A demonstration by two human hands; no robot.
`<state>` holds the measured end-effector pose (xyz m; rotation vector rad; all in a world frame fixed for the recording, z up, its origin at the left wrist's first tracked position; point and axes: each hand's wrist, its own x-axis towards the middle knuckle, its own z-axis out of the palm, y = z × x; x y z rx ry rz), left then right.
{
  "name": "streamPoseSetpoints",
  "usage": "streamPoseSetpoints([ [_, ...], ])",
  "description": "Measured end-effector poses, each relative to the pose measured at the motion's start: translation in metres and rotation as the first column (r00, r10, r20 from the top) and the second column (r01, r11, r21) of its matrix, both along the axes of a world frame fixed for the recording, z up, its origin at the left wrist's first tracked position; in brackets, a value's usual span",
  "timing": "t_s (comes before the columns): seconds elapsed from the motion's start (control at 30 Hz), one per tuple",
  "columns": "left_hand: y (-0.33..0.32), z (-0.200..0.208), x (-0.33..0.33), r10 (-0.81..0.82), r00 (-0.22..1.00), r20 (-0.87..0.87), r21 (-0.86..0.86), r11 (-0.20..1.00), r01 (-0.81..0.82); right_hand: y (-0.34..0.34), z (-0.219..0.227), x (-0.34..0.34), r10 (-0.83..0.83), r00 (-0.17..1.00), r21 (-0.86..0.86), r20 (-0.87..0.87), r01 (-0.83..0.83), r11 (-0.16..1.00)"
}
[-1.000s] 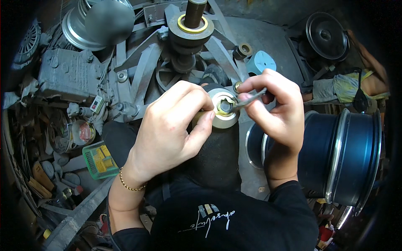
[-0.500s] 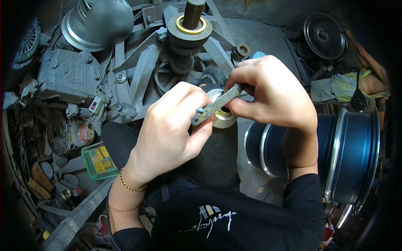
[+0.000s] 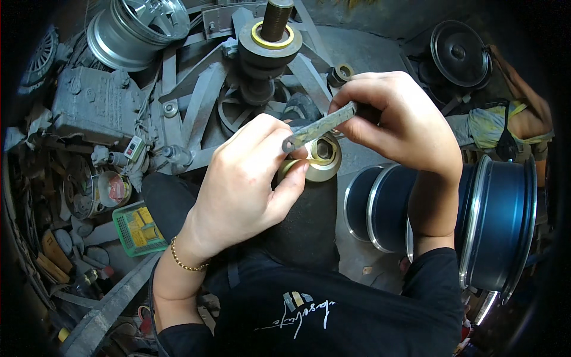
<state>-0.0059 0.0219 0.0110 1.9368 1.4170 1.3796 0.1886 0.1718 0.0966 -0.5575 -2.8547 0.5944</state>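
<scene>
A flat, worn grey metal bar (image 3: 324, 126) with a hole in its near end is held across in front of me. My right hand (image 3: 404, 122) pinches its far end between thumb and curled fingers. At the holed end the fingers of my left hand (image 3: 241, 184) are bent around and behind it, partly hidden. Just below the bar, a round cone-shaped metal piece with a hex nut (image 3: 323, 150) in its middle sits above my dark trouser leg. My left thumb overlaps its left side; whether it presses on it I cannot tell.
Ahead stands a machine with an upright threaded shaft (image 3: 276, 22) on angled grey legs. Blue wheel rims (image 3: 502, 223) lie at the right, a silver rim (image 3: 128, 53) at the far left. A green basket (image 3: 122, 229) sits left. A person's arm (image 3: 517, 80) shows far right.
The bar has risen and shifted slightly right with my right hand. The cone-shaped piece beneath now shows its hex nut, which was mostly covered before.
</scene>
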Motion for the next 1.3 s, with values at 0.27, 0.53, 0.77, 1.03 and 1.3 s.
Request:
streamPoseSetpoints([
  [0.27,0.001,0.001,0.002,0.0,0.999,-0.038,0.024,1.0,0.001,-0.008,-0.01,0.003,0.028,0.999,-0.064,0.042,-0.026,0.998],
  [0.53,0.0,0.0,0.0,0.015,0.999,-0.045,0.015,1.0,-0.014,-0.014,-0.008,-0.005,0.073,0.993,0.117,0.092,-0.084,0.99],
  [0.77,-0.001,0.004,0.001,0.024,0.998,-0.056,-0.014,1.0,-0.025,-0.005,-0.023,0.001,0.051,0.991,-0.055,-0.126,-0.058,0.997],
  [1.03,-0.002,0.005,0.0,0.001,1.0,-0.007,-0.033,0.999,-0.002,-0.014,-0.068,0.042,-0.31,0.906,-0.587,-0.288,0.089,0.805],
  [1.3,0.011,0.022,-0.003,0.008,0.998,-0.057,-0.09,0.996,-0.013,-0.041,-0.106,0.038,-0.396,0.768,-0.605,-0.502,0.015,0.796],
])
